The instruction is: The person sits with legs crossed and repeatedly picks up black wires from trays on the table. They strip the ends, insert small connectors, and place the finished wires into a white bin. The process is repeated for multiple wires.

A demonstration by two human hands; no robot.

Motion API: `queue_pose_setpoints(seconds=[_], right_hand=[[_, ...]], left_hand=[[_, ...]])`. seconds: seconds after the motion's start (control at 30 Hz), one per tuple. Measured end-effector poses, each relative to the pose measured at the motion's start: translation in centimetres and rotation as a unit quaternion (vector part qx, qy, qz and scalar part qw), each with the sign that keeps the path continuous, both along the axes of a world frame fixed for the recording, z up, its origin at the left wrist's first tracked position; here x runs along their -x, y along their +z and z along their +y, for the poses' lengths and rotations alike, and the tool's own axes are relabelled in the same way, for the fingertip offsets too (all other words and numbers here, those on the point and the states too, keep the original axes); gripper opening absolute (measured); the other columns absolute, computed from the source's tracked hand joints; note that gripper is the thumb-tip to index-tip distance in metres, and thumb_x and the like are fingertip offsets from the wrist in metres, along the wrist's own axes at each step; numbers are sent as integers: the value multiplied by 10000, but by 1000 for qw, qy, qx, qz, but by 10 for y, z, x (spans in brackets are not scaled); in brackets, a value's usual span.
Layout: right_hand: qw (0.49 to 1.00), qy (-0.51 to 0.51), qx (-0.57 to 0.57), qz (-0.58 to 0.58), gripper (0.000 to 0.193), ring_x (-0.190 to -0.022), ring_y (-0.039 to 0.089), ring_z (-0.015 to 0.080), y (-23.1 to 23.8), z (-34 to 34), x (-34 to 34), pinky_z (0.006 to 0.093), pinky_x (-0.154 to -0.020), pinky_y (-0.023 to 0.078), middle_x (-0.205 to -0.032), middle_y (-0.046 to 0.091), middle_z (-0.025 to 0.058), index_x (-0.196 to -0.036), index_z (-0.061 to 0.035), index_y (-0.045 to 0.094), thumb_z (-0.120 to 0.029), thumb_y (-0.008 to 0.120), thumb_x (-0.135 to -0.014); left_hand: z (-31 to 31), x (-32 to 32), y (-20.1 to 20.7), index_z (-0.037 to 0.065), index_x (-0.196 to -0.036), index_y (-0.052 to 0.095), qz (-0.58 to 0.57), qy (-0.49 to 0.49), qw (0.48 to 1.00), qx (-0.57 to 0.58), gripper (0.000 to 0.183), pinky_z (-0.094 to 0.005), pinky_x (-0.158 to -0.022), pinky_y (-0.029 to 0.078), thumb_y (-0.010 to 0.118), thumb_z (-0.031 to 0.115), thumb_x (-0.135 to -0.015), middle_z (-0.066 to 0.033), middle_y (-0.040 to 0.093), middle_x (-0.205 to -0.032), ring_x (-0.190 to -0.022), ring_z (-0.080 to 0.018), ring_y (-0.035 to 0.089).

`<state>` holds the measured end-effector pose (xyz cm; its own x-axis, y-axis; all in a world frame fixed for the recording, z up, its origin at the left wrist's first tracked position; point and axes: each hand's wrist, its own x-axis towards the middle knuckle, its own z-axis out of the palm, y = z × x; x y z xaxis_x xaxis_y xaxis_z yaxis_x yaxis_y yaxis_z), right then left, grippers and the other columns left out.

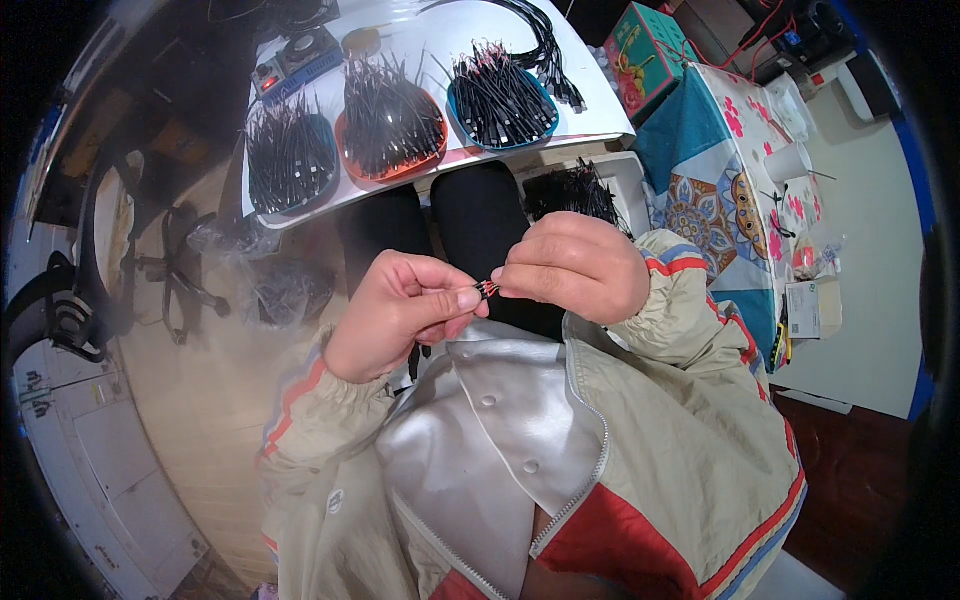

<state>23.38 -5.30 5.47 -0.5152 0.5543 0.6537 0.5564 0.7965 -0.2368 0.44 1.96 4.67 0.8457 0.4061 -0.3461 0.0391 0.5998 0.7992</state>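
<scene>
In front of my lap, my left hand [395,312] pinches the end of a thin black cable [486,289] between thumb and forefinger. Short red and pale wire strands show at that end. My right hand [580,266] is closed on the same wires from the other side, its fingertips almost meeting those of the left. Most of the cable is hidden by the fingers. Beyond the hands, a white table [603,112] carries an orange tray [388,172] between two blue trays, the left one [318,193] and the right one [530,140], all heaped with short black cables.
A white bin [628,180] of black cable pieces stands below the table's right side. More black cables [540,45] lie at the table's far right. A device with a red light [268,82] sits far left. To the right are a patterned cloth [715,215] and a green box [643,60].
</scene>
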Motion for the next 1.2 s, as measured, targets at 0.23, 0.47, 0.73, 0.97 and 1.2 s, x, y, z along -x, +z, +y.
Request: queue_pose_setpoints(seconds=[0.23,0.47,0.73,0.97,1.2], right_hand=[[999,-3,13,31,248,-717,594,240,-4,2,4,333,-594,487,-857,607,94,-902,-8,649,-39,785,-697],[913,-28,370,169,122,-727,570,148,-3,-10,3,272,-642,457,-837,598,55,-883,-25,605,-18,704,-812],[478,66,732,482,127,-786,531,70,-8,-16,2,230,-714,440,-836,572,0,-981,9,595,-113,614,-950],[987,-122,98,37,283,-742,603,231,3,-23,4,305,-657,490,-893,636,97,-985,-8,644,-65,779,-743],[992,-111,55,7,148,-733,591,240,-4,-20,8,327,-615,483,-847,614,103,-875,-10,636,-88,722,-783]], left_hand=[[-3,-2,4,-51,-904,703,-3,2,1000,-30,143,-181,-454,264,656,84,-900,-26,598,-649,-525,-41,459],[-26,-7,3,-60,-942,660,21,108,824,-556,142,-311,-501,437,671,-10,-809,-133,584,-687,-548,-228,555],[-33,-14,-7,-20,-1083,625,7,110,651,-751,400,-362,-519,467,648,-65,-687,-96,518,-658,-580,-270,567],[-29,-10,2,-16,-932,684,36,136,855,-499,74,-262,-495,416,667,26,-873,-110,606,-674,-526,-166,542],[-29,-11,-2,-7,-1004,667,18,114,802,-586,196,-323,-510,444,648,-47,-813,-106,577,-669,-550,-235,571]])
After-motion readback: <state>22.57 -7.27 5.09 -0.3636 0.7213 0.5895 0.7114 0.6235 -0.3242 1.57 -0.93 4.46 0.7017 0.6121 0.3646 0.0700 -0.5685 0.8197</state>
